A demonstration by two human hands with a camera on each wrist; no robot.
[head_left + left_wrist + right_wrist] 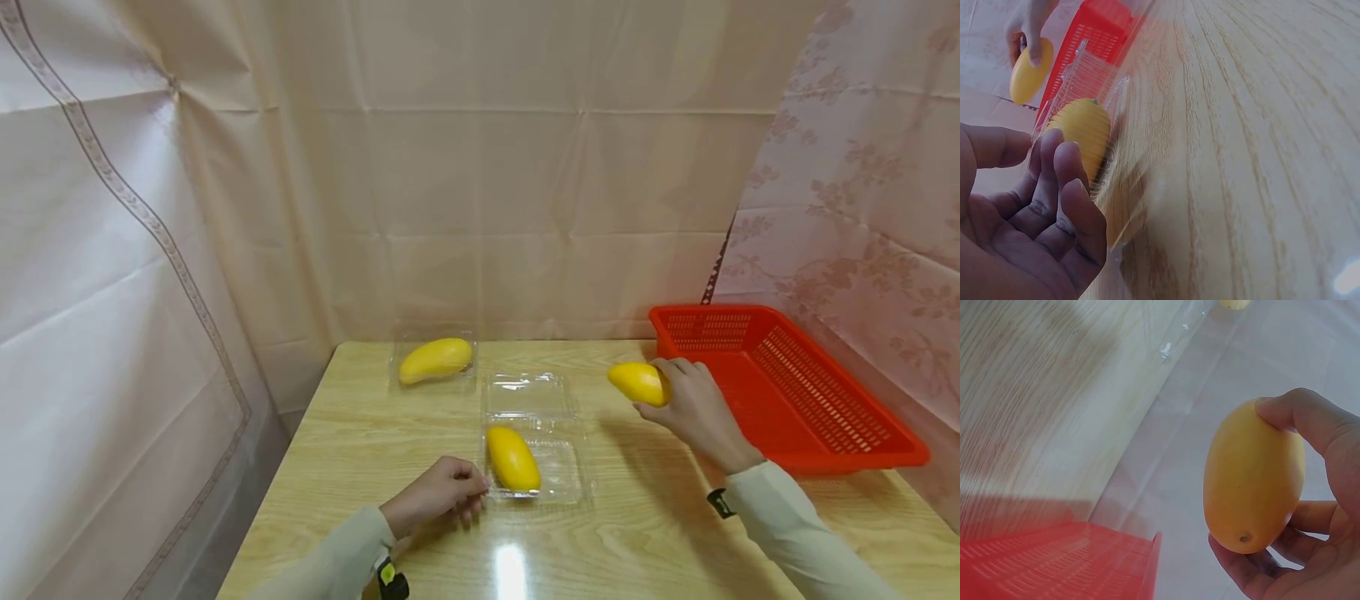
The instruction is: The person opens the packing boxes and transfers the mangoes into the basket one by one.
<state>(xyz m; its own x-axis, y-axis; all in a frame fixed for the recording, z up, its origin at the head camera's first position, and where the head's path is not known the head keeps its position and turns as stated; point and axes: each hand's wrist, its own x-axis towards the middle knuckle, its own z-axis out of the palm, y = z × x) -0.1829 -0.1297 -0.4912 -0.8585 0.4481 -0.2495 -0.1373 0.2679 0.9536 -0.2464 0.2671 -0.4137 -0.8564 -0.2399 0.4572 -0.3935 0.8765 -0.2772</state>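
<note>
My right hand point(697, 408) holds a yellow mango point(637, 383) in the air just left of the red basket, thumb on one side and fingers on the other in the right wrist view. Before me lies an open clear plastic clamshell box point(562, 471), its lid point(528, 396) folded back. One mango point(513, 458) sits in the left part of its base. At the near left corner, my left hand point(442, 492) pinches the box's rim between thumb and fingertips, the other fingers loosely curled in the left wrist view.
Farther back on the left, another clear box point(401, 340) has a yellow mango point(437, 360) inside. A red plastic basket point(862, 458) with slotted walls stands at the table's right side. Behind the wooden table point(352, 467) hangs a beige curtain point(480, 183).
</note>
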